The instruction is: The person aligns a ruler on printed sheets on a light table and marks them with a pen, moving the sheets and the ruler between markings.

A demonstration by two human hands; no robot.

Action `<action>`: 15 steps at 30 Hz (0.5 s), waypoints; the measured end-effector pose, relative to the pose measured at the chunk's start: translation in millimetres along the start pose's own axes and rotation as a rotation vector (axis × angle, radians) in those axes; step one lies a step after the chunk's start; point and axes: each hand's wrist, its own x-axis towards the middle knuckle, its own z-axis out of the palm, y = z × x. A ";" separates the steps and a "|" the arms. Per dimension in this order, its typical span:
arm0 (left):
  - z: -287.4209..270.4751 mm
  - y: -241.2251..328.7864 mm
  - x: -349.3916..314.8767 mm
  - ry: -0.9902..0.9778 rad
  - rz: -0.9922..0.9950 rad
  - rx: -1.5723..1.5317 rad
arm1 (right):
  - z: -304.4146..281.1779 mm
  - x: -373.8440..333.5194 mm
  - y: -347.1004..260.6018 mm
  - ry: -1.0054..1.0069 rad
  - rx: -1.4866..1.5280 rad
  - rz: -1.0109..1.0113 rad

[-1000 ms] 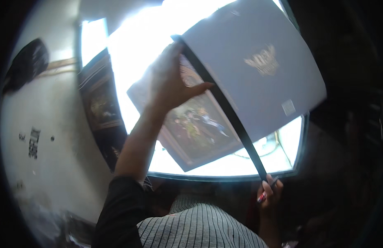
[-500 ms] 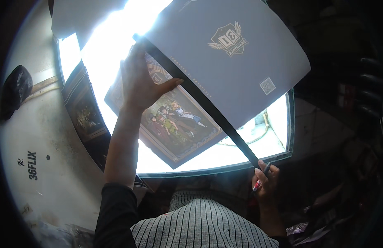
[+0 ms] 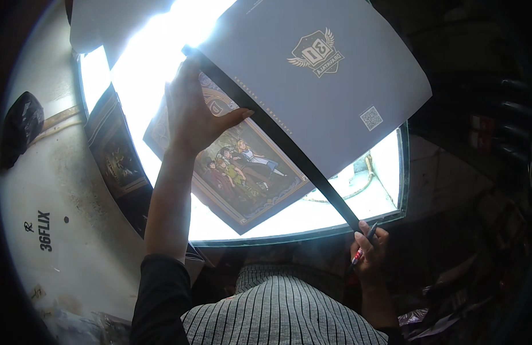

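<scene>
A long dark ruler (image 3: 292, 152) lies slantwise across a large printed sheet (image 3: 340, 144) on a brightly lit glass-topped table. My left hand (image 3: 191, 121) spreads over its upper part, with the thumb stretched out onto the ruler and the fingers reaching its far end, partly washed out by glare. My right hand (image 3: 370, 250) is closed around a pen (image 3: 359, 255) at the ruler's near end, its fingertips touching that end. Left of the ruler, the sheet bears a framed picture of several cartoon figures; the other side is plain bluish with a winged crest.
The lit table (image 3: 266, 234) has a raised glass edge. A dark printed cover (image 3: 117, 155) leans along its left side. Further left is a pale surface (image 3: 76, 230) with a black plastic bag (image 3: 25, 121) on it. Plastic-wrapped stuff (image 3: 415, 316) lies at the lower right.
Almost nothing differs. The view has shifted very slightly; both hands, the ruler and the sheet keep their places.
</scene>
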 end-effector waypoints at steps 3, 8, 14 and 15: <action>-3.3 3.8 3.8 0.007 0.001 -0.001 | -5.2 0.5 -0.9 0.012 -0.001 0.002; -0.9 7.1 3.9 -0.004 -0.005 0.000 | -3.4 -0.2 4.1 0.014 0.017 0.003; -14.2 5.4 3.5 -0.037 -0.045 -0.020 | -32.6 15.0 5.8 -0.041 -0.185 -0.082; -17.9 3.8 2.8 -0.032 -0.053 -0.006 | -44.5 20.3 9.4 0.062 -0.087 -0.022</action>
